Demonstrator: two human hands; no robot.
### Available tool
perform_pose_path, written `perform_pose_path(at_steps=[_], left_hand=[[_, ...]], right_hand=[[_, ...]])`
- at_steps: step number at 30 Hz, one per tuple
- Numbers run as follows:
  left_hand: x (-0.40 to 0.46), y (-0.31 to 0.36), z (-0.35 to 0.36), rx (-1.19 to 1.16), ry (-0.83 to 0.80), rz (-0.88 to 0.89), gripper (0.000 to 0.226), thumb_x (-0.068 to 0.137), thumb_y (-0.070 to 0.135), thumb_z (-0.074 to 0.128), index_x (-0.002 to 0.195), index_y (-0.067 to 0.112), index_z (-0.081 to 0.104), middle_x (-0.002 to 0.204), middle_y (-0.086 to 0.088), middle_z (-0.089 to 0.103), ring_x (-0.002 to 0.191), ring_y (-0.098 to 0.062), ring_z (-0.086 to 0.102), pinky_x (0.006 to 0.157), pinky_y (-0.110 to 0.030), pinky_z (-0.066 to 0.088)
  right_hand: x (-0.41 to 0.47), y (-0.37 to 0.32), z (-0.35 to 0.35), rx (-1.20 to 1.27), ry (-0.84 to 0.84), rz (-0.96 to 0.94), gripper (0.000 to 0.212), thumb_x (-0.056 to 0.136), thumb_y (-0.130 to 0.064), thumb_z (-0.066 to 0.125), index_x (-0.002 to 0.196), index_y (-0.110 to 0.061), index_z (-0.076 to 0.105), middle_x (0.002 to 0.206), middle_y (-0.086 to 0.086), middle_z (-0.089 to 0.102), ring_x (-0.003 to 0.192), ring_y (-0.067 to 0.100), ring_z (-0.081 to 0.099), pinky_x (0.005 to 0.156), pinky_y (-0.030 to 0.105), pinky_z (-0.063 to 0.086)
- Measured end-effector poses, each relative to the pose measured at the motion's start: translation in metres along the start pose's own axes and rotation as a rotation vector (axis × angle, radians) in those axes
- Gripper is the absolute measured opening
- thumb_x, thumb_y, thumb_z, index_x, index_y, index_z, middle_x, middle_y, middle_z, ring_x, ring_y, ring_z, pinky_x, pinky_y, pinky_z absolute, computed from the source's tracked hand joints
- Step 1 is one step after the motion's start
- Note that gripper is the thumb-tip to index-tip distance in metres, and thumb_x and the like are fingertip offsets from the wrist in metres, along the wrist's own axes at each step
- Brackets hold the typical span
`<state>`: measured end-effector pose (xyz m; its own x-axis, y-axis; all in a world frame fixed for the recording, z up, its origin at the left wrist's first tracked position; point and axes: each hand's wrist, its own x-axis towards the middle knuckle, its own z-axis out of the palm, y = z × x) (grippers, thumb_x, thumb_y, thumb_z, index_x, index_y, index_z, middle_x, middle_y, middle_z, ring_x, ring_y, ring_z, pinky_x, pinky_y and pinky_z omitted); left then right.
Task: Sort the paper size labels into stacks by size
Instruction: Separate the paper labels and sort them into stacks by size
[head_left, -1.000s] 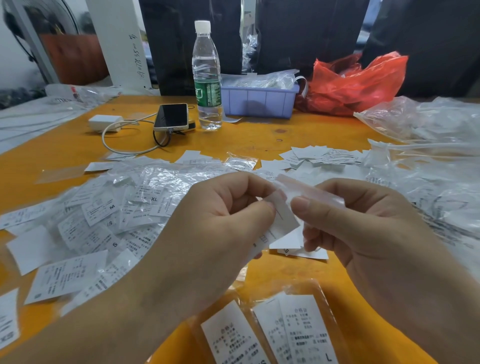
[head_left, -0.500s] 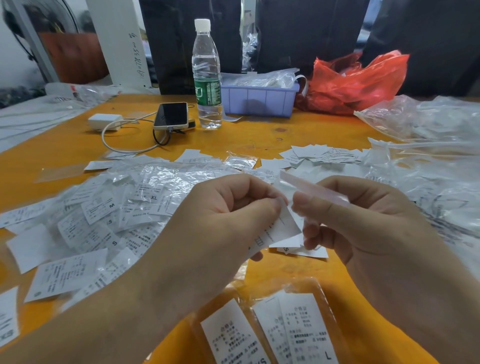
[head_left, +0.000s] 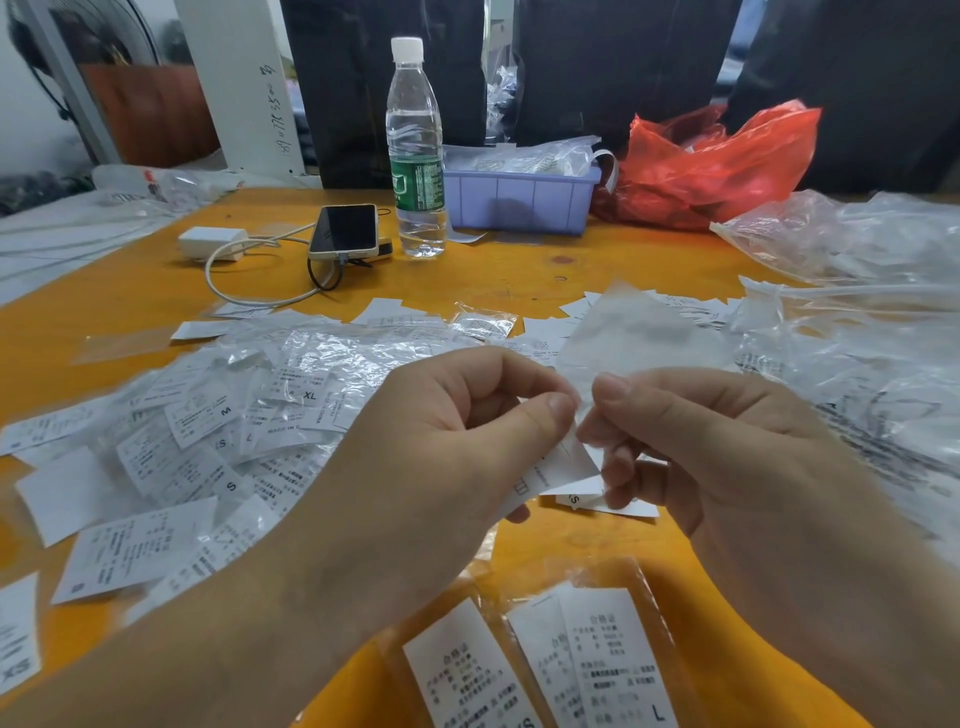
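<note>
A person's two bare hands meet over an orange table (head_left: 519, 270) strewn with paper size labels. The left hand (head_left: 447, 447) pinches a white label (head_left: 558, 467) between thumb and curled forefinger, its lower end hanging below the fingers. The right hand (head_left: 727, 441) pinches the bottom edge of a clear plastic sleeve (head_left: 628, 332) that stands up above both hands, blurred (whether the label is fully out of it cannot be told). The two sets of fingertips sit just beside each other.

To the left lies a loose heap of labels (head_left: 208, 441), many in crinkled clear sleeves, with the letters M, XL, L and S readable on several. Just beneath the right hand's fingers a small stack of labels (head_left: 597, 501) rests on the table, an S showing on one. At the near edge, two clear packets (head_left: 545, 665) hold labels; one shows an L, and the other's marking is cut off by the frame. More labels (head_left: 685, 306) lie beyond the hands, toward the right.

Farther back stand a water bottle (head_left: 415, 145), a phone (head_left: 345, 231) with a cable and a white charger (head_left: 210, 241), a lilac bin (head_left: 519, 200) and a red plastic bag (head_left: 711, 161). Clear plastic bags (head_left: 857, 312) pile up along the right side.
</note>
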<state>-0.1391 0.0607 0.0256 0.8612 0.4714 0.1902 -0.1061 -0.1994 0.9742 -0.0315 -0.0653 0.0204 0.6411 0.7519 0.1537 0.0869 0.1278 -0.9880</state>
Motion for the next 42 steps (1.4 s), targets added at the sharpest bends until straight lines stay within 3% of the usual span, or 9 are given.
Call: perform_pose_path(at_steps=[14, 16, 19, 21, 23, 30, 34, 39, 42], left_hand=[[0.0014, -0.0004, -0.0010, -0.008, 0.049, 0.003, 0.010, 0.077, 0.030, 0.069, 0.081, 0.021, 0.074, 0.068, -0.001, 0.071, 0.056, -0.008, 0.063, 0.047, -0.019, 0.049], [0.0012, 0.0002, -0.0004, -0.021, 0.040, -0.010, 0.006, 0.083, 0.025, 0.074, 0.080, 0.019, 0.073, 0.067, -0.002, 0.071, 0.052, -0.009, 0.062, 0.046, -0.018, 0.048], [0.0002, 0.0007, 0.0004, -0.035, 0.037, -0.019, 0.013, 0.074, 0.032, 0.066, 0.079, 0.021, 0.072, 0.068, 0.001, 0.071, 0.053, -0.010, 0.063, 0.049, -0.022, 0.053], [0.0002, 0.0003, 0.0007, -0.028, 0.068, -0.006, 0.017, 0.069, 0.037, 0.065, 0.080, 0.025, 0.072, 0.070, 0.003, 0.071, 0.058, -0.009, 0.065, 0.052, -0.024, 0.056], [0.0002, -0.0002, -0.0003, -0.003, 0.115, 0.018, 0.018, 0.068, 0.042, 0.064, 0.081, 0.031, 0.071, 0.070, 0.007, 0.071, 0.061, -0.005, 0.065, 0.054, -0.022, 0.056], [0.0015, -0.0003, -0.0043, -0.015, 0.118, 0.029, 0.014, 0.074, 0.047, 0.075, 0.077, 0.034, 0.071, 0.071, 0.008, 0.069, 0.068, -0.004, 0.066, 0.058, -0.015, 0.049], [0.0011, 0.0018, -0.0046, -0.018, 0.151, 0.042, 0.017, 0.066, 0.046, 0.066, 0.076, 0.035, 0.071, 0.068, 0.009, 0.070, 0.065, -0.002, 0.065, 0.052, -0.011, 0.047], [0.0006, 0.0023, -0.0033, 0.013, 0.161, 0.059, 0.018, 0.067, 0.049, 0.065, 0.078, 0.035, 0.069, 0.071, 0.004, 0.073, 0.064, -0.004, 0.066, 0.051, -0.012, 0.047], [0.0020, 0.0009, -0.0018, -0.054, 0.103, 0.036, 0.013, 0.072, 0.045, 0.076, 0.077, 0.034, 0.070, 0.074, 0.002, 0.073, 0.066, -0.006, 0.066, 0.055, -0.016, 0.050]], right_hand=[[0.0000, 0.0010, 0.0011, -0.063, -0.035, 0.012, 0.011, 0.064, -0.030, 0.073, 0.064, -0.020, 0.075, 0.060, 0.000, 0.061, 0.058, 0.012, 0.059, 0.055, 0.025, 0.050], [0.0002, 0.0010, 0.0007, -0.040, -0.011, -0.004, 0.013, 0.064, -0.030, 0.074, 0.065, -0.018, 0.075, 0.061, 0.002, 0.061, 0.058, 0.013, 0.058, 0.055, 0.026, 0.049], [0.0011, 0.0000, -0.0007, -0.025, 0.048, -0.018, 0.017, 0.063, -0.033, 0.077, 0.069, -0.017, 0.076, 0.060, 0.002, 0.062, 0.057, 0.013, 0.059, 0.058, 0.026, 0.048], [0.0011, -0.0016, -0.0015, -0.027, 0.078, -0.017, 0.025, 0.054, -0.031, 0.089, 0.071, -0.017, 0.077, 0.060, 0.003, 0.062, 0.057, 0.013, 0.060, 0.058, 0.026, 0.048], [0.0000, -0.0024, -0.0011, 0.005, 0.101, -0.001, 0.034, 0.047, -0.040, 0.084, 0.071, -0.016, 0.078, 0.062, 0.006, 0.063, 0.056, 0.014, 0.059, 0.057, 0.026, 0.048], [-0.0010, -0.0046, 0.0049, 0.099, 0.042, 0.071, 0.028, 0.051, -0.035, 0.077, 0.068, -0.013, 0.078, 0.064, 0.009, 0.060, 0.054, 0.013, 0.054, 0.052, 0.023, 0.047], [-0.0012, -0.0042, 0.0034, 0.056, 0.007, 0.073, 0.031, 0.046, -0.032, 0.084, 0.071, -0.014, 0.079, 0.060, 0.007, 0.056, 0.054, 0.012, 0.051, 0.051, 0.022, 0.046], [-0.0008, -0.0011, 0.0000, 0.006, 0.004, 0.087, 0.029, 0.053, -0.026, 0.089, 0.076, -0.011, 0.078, 0.059, 0.003, 0.054, 0.054, 0.010, 0.051, 0.051, 0.021, 0.046], [0.0001, -0.0023, 0.0007, 0.083, 0.030, 0.079, 0.016, 0.058, -0.025, 0.079, 0.068, -0.013, 0.077, 0.054, 0.004, 0.051, 0.050, 0.012, 0.049, 0.049, 0.021, 0.045]])
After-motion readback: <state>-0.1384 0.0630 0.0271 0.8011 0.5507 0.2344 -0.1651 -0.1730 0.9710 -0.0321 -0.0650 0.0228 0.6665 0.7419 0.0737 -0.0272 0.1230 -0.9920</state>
